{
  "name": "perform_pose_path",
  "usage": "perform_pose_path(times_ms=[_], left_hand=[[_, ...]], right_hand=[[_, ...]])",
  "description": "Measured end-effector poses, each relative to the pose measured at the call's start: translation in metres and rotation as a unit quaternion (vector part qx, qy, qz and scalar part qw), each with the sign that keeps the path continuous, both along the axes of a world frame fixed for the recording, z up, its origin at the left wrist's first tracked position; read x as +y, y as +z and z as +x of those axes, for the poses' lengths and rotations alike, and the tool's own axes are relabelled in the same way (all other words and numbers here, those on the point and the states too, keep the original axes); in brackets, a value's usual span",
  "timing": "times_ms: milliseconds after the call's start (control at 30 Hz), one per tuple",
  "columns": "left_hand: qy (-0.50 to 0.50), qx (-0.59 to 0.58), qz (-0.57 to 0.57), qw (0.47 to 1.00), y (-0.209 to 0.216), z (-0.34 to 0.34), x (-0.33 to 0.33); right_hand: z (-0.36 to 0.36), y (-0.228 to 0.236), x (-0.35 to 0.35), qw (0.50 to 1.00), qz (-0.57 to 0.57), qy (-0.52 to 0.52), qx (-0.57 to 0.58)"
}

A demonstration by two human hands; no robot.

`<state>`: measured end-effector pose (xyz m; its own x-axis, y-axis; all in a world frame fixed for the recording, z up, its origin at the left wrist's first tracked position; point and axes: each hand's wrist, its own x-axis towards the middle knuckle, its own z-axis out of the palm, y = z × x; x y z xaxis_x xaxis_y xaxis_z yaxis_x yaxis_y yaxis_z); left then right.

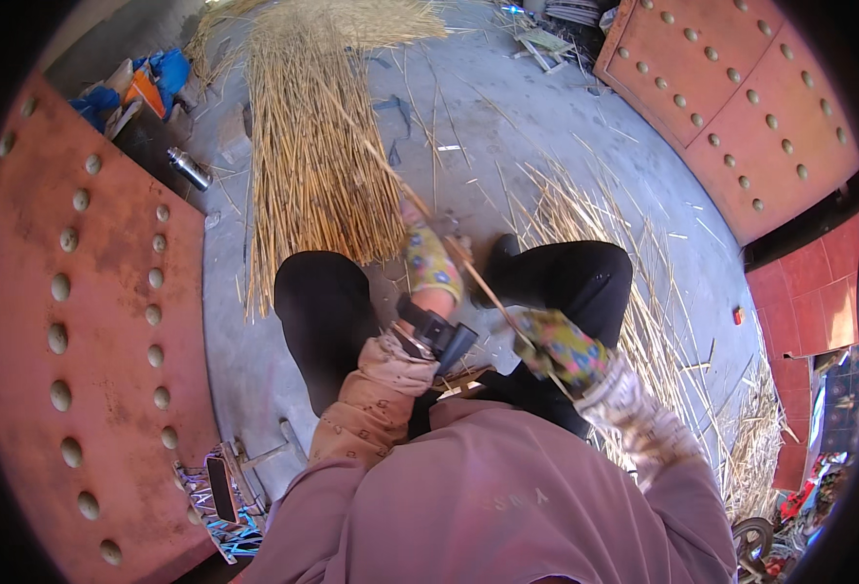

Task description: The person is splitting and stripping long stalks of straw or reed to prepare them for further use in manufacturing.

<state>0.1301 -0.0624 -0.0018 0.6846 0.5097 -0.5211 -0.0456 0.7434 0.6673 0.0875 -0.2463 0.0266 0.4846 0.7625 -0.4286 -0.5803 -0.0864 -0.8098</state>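
A long, thin reed stalk (487, 289) slants across the space between my knees, from the upper left down to the lower right. My left hand (431, 261), in a flowered glove, is closed around its upper part; the fingertips are slightly blurred. Farther down the same stalk, my right hand (567, 352), in a matching glove, grips it and is smeared by motion. A dark device is strapped to my left wrist. Beyond my left knee lies a thick layer of parallel reed stalks (322, 175) on the floor.
Looser, paler reed pieces (634, 263) are strewn to the right. Studded red door leaves (108, 321) stand on both sides. A metal flask (189, 168) lies at the left, near blue and orange bags (147, 90). A small stool (544, 47) is at the far right.
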Motion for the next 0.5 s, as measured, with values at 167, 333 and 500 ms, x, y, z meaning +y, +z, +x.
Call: perform_pose_path(times_ms=[167,333,500], left_hand=[[0.005,-0.030,0.082,0.996,-0.011,0.017,0.038],[0.120,-0.157,0.085,0.977,-0.009,0.030,0.163],[0.152,-0.120,0.178,0.965,0.019,0.029,0.199]], right_hand=[[-0.008,-0.043,-0.001,0.988,0.064,-0.103,-0.100],[-0.042,-0.021,-0.089,0.993,0.027,-0.035,0.108],[-0.063,-0.059,-0.230,0.990,0.050,-0.007,-0.132]])
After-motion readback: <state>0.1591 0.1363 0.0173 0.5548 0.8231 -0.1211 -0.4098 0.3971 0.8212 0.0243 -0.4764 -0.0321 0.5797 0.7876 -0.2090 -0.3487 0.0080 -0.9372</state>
